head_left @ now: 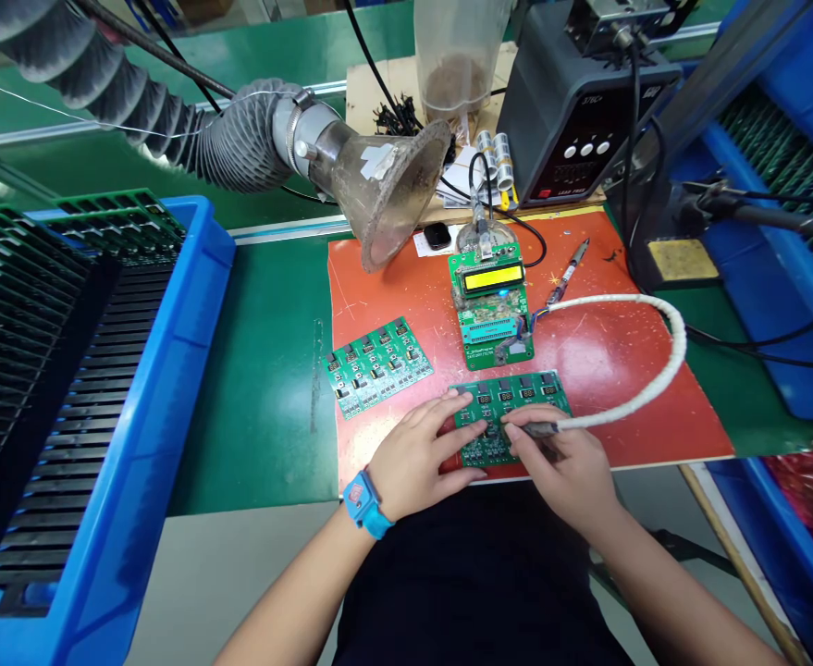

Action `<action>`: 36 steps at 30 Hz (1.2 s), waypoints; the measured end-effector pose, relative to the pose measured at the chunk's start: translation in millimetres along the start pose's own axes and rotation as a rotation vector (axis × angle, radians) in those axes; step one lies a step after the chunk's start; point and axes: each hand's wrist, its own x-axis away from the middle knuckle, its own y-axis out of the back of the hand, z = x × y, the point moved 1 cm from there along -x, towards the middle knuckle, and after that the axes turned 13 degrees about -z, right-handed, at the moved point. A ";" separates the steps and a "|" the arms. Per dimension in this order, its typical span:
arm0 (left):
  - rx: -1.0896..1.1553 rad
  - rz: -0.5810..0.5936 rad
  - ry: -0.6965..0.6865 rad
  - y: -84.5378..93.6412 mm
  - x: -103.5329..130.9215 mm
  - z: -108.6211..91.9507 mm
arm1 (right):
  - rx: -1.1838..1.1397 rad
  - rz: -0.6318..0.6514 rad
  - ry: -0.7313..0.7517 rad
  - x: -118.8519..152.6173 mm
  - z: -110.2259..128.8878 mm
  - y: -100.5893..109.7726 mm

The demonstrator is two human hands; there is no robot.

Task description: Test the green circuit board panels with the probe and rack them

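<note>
A green circuit board panel (525,392) with several small displays lies on the orange mat (406,453) near its front edge. My left hand (420,453) rests on the panel's left part, its fingers spread. In my right hand (565,462), pinched between the fingers, is a dark probe (543,428) whose tip points down at the middle of the panel; the tip is hidden by my fingers. A thick white cable (673,342) loops from the probe to the programmer board (493,310), which has a lit yellow screen. Another panel (378,365) lies to the left.
A blue crate (202,250) of upright boards stands at the left. An extraction funnel (396,185) hangs over the mat's back edge. Behind are a soldering station (572,111) and a clear tub (458,65). A pen (569,268) lies right of the programmer. Blue bins (745,296) stand right.
</note>
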 end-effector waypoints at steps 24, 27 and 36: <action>0.118 -0.039 0.174 1.4 1.1 -1.6 | -0.019 -0.004 -0.012 0.7 -2.2 0.3; 0.113 -0.043 0.162 0.7 1.1 -1.4 | -0.024 -0.004 -0.015 -0.1 -2.2 -0.4; 0.094 -0.028 0.168 -0.7 3.1 -0.7 | -0.034 0.002 -0.018 0.5 -1.2 0.2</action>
